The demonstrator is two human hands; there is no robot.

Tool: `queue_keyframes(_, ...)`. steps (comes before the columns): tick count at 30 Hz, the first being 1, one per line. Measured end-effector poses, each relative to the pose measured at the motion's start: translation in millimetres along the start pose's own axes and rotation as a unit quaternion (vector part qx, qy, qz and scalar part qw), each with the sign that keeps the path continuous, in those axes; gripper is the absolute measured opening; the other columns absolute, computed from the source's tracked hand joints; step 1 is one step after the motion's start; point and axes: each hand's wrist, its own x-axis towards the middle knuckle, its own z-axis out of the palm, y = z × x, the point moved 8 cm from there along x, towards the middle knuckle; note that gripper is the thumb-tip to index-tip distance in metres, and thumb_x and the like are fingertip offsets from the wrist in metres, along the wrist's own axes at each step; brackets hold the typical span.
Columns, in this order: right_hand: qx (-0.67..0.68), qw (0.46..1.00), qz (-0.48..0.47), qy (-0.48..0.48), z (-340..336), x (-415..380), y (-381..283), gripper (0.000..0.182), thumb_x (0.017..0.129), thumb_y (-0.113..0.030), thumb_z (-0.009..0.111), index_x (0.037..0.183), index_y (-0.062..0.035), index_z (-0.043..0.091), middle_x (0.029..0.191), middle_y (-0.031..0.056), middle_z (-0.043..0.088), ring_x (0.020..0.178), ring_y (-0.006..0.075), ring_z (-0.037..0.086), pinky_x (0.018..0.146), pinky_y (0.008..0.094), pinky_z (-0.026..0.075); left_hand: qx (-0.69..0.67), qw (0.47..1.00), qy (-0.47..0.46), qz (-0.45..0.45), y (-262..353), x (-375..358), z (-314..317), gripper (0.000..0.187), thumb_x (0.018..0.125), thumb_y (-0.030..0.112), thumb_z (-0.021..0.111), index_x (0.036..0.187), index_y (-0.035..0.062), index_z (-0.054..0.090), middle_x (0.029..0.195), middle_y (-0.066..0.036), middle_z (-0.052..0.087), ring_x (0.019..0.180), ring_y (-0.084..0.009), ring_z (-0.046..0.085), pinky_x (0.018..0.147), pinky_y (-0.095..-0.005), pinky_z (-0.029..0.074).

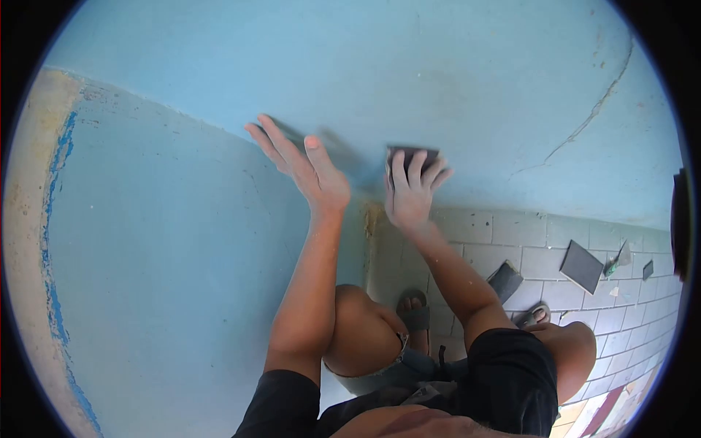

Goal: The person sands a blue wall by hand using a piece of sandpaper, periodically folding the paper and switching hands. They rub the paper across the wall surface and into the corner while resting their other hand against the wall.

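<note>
My right hand (pixel 411 193), dusty across the fingers, presses a dark piece of sandpaper (pixel 422 152) flat against the light blue wall (pixel 467 87). The fingers lie over the sandpaper, and its upper edge shows beyond them. To the left, my left hand (pixel 312 173) is open with straight fingers and the thumb apart, its fingertips right at the wall near the inner corner. It holds nothing. Whitish dust covers both hands.
A crack (pixel 584 125) runs down the wall at right. On the tiled floor (pixel 496 257) lie a dark flat sheet (pixel 582 266), a dark curled piece (pixel 505 281), a green-handled scraper (pixel 619 258) and a small dark piece (pixel 648 269). My sandalled feet are close by.
</note>
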Motion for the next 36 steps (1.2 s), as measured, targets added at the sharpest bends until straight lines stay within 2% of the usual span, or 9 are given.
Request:
queue_keyframes(4,0.018,0.995,0.029,0.089,-112,174,-16,0.068,0.094,-0.024,0.063,0.156,-0.012,0.039,0.167,0.0255,0.015,0.146,0.0647,-0.01,0.109,0.0732,-0.014,-0.026,0.999,-0.01,-0.038,10,-1,-9,0.072,0.11,0.045,0.026,0.159,-0.0057,0.013,0.166,-0.028,-0.001,0.156,-0.0381,0.001,0.122,-0.0525,0.009)
queue_keyframes(6,-0.006,0.988,0.014,0.153,-118,184,-18,0.063,0.093,-0.025,0.064,0.152,-0.013,0.045,0.163,0.0261,0.025,0.145,0.0645,0.005,0.11,0.0744,-0.007,-0.035,0.998,0.001,-0.054,13,0,-8,0.072,0.11,0.046,0.026,0.159,-0.0058,0.013,0.166,-0.028,-0.001,0.156,-0.0378,0.0,0.122,-0.0527,0.009)
queue_keyframes(10,-0.012,0.996,0.019,-0.083,-6,15,6,0.038,0.093,-0.026,0.064,0.129,-0.0126,0.063,0.132,0.0225,0.052,0.121,0.059,0.044,0.099,0.0782,0.025,-0.038,0.999,0.011,-0.035,8,0,-9,0.073,0.11,0.045,0.029,0.159,-0.0068,0.014,0.165,-0.031,-0.002,0.155,-0.0425,0.0,0.121,-0.0568,0.007)
queue_keyframes(14,0.055,0.987,0.059,-0.142,10,-20,-9,0.058,0.088,-0.027,0.071,0.143,-0.0149,0.055,0.149,0.022,0.042,0.135,0.0625,0.029,0.107,0.0812,0.011,0.013,0.999,-0.028,-0.044,-2,-7,-3,0.074,0.11,0.046,0.029,0.159,-0.0062,0.012,0.165,-0.031,-0.004,0.155,-0.0419,-0.001,0.121,-0.0569,0.007)
queue_keyframes(19,0.001,0.992,0.032,0.119,-79,140,-32,0.062,0.088,-0.028,0.073,0.146,-0.0174,0.053,0.164,0.019,0.028,0.145,0.062,0.013,0.11,0.0772,-0.004,-0.029,0.997,0.009,-0.07,9,-3,-6,0.071,0.11,0.046,0.026,0.158,-0.0054,0.013,0.166,-0.024,0.003,0.155,-0.0357,0.003,0.122,-0.0498,0.013)
queue_keyframes(25,-0.012,0.993,-0.031,-0.116,21,-21,-3,0.057,0.079,-0.023,0.079,0.134,-0.0285,0.065,0.142,-0.0022,0.053,0.115,0.0397,0.049,0.097,0.0688,0.037,-0.028,0.996,0.025,-0.079,6,-5,-18,0.066,0.11,0.047,0.027,0.152,-0.0039,0.031,0.157,-0.02,0.023,0.149,-0.0314,0.02,0.118,-0.0456,0.024)
queue_keyframes(30,0.039,0.998,0.046,0.0,-30,53,-27,0.07,0.075,-0.023,0.082,0.141,-0.0295,0.06,0.155,-0.0004,0.043,0.127,0.0461,0.041,0.1,0.0776,0.026,-0.013,0.993,0.006,-0.116,-4,-10,-29,0.064,0.11,0.046,0.029,0.151,-0.0034,0.034,0.154,-0.019,0.026,0.143,-0.0303,0.028,0.115,-0.0448,0.03)
queue_keyframes(32,0.028,0.995,0.057,0.071,-79,132,-27,0.074,0.083,-0.028,0.077,0.151,-0.0231,0.048,0.165,0.014,0.025,0.14,0.0634,0.018,0.104,0.083,0.006,-0.045,0.992,0.008,-0.121,3,-2,-27,0.062,0.11,0.044,0.032,0.149,-0.0046,0.036,0.154,-0.02,0.026,0.138,-0.0305,0.033,0.113,-0.0458,0.032)
queue_keyframes(36,0.028,0.989,0.05,0.137,-89,147,-20,0.072,0.084,-0.029,0.077,0.149,-0.0221,0.049,0.161,0.0152,0.032,0.137,0.0635,0.025,0.102,0.0822,0.012,-0.135,0.973,0.037,-0.185,5,1,-26,0.062,0.11,0.044,0.033,0.149,-0.0048,0.037,0.151,-0.017,0.031,0.136,-0.0285,0.038,0.113,-0.0446,0.033)
